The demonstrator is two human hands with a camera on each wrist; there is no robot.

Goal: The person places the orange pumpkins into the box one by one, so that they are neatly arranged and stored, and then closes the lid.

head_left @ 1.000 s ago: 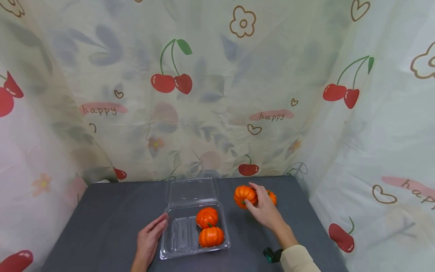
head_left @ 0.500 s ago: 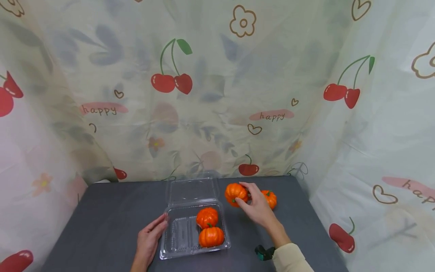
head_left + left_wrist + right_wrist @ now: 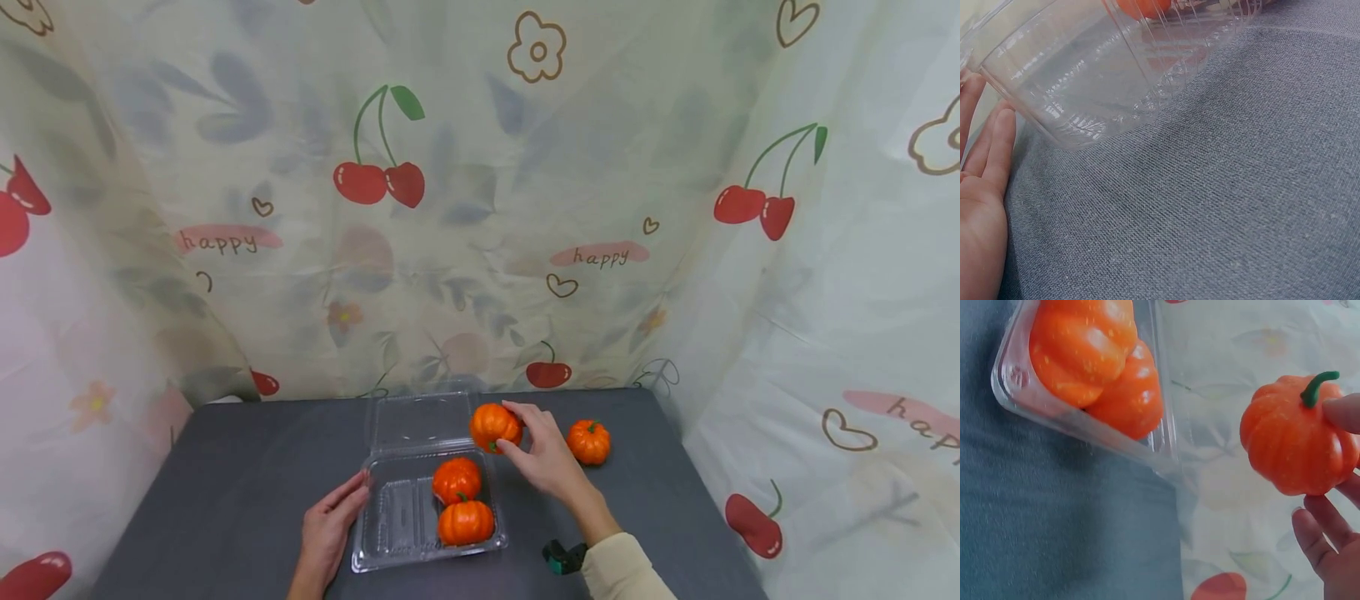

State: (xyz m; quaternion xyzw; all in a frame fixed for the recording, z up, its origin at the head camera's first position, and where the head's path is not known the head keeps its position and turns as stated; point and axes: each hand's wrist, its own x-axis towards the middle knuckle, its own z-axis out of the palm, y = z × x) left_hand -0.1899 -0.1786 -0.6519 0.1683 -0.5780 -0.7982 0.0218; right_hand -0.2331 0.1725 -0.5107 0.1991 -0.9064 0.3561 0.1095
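Note:
My right hand (image 3: pixel 546 457) holds a small orange pumpkin (image 3: pixel 496 427) between thumb and fingers, raised above the far right corner of a clear plastic clamshell box (image 3: pixel 397 550). In the right wrist view this pumpkin (image 3: pixel 1294 440) shows its green stem beside the thumb. Inside the box's right half sit two more pumpkins, one farther back (image 3: pixel 457 480) and one nearer (image 3: pixel 466 523). My left hand (image 3: pixel 327 527) is at the box's left side. In the left wrist view its fairly straight fingers (image 3: pixel 1001 147) touch the clear wall.
Another pumpkin (image 3: pixel 589 442) stands on the dark grey table (image 3: pixel 247 492), right of my right hand. The box's clear lid (image 3: pixel 423 421) lies folded back behind it. A patterned curtain (image 3: pixel 465 250) closes off the back and both sides.
My right hand has carried the pumpkin leftward, from beside the pumpkin on the table to the box's far right corner. The left hand and box have stayed almost in place.

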